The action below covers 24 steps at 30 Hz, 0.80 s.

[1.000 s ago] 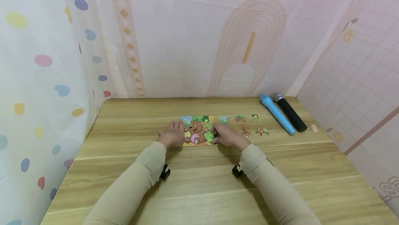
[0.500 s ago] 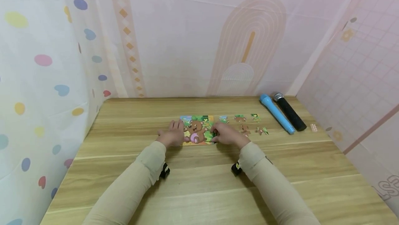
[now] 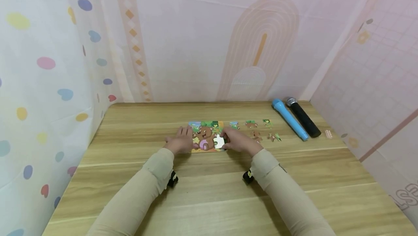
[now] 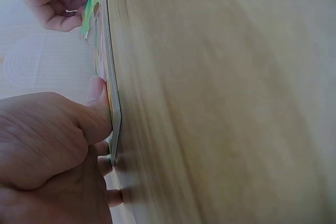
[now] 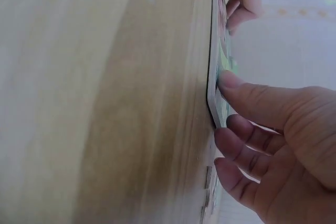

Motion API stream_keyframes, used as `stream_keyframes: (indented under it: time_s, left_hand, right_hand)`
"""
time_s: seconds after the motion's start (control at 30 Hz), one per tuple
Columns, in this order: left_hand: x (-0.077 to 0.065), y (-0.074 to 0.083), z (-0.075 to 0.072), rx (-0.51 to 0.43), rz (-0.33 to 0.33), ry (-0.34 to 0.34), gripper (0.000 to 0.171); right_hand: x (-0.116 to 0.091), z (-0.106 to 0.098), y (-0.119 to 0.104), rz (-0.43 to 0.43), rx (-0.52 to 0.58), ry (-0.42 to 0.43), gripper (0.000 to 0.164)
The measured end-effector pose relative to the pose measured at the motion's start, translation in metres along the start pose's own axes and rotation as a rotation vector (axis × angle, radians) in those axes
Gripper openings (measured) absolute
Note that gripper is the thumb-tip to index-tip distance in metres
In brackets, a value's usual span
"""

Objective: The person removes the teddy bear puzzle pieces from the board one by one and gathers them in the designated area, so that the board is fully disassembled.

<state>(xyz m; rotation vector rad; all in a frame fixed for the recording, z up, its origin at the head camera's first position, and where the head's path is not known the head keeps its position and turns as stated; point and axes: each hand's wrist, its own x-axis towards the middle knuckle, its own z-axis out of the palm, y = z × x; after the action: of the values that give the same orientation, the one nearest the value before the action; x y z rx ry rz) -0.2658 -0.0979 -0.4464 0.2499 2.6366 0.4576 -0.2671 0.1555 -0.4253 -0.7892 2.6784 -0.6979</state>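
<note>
A bear jigsaw puzzle (image 3: 205,134) lies in its flat board on the table. A white, piece-shaped gap (image 3: 218,142) shows at its lower right. My left hand (image 3: 181,141) holds the board's left side, its thumb (image 4: 97,90) on top near the front edge and its fingers around the corner. My right hand (image 3: 240,141) is at the right side, pinching a green puzzle piece (image 4: 88,18) that stands tilted up from the board in the left wrist view. The right thumb (image 5: 231,80) is close at the board's rim. The right fingers partly hide the piece.
Several loose puzzle pieces (image 3: 251,123) lie to the right of the board. Beyond them are a blue microphone (image 3: 290,119) and a black microphone (image 3: 304,117), side by side. A small dotted card (image 3: 328,134) lies near the table's right edge, with curtains behind.
The green piece at the puzzle's lower right has come up out of its place, and white now shows there. The left hand has stayed put; the right hand has barely moved.
</note>
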Motion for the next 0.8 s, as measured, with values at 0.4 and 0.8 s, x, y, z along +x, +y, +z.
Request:
stream_keyframes:
  time_s: [0.4, 0.8]
  left_hand:
    - [0.002, -0.001, 0.000, 0.019, 0.004, 0.006, 0.089]
    - [0.004, -0.002, 0.002, 0.038, 0.001, 0.010, 0.090]
  right_hand:
    - [-0.006, -0.004, 0.010, 0.010, 0.026, 0.003, 0.033]
    - [-0.016, -0.004, 0.014, -0.024, 0.050, 0.027, 0.034]
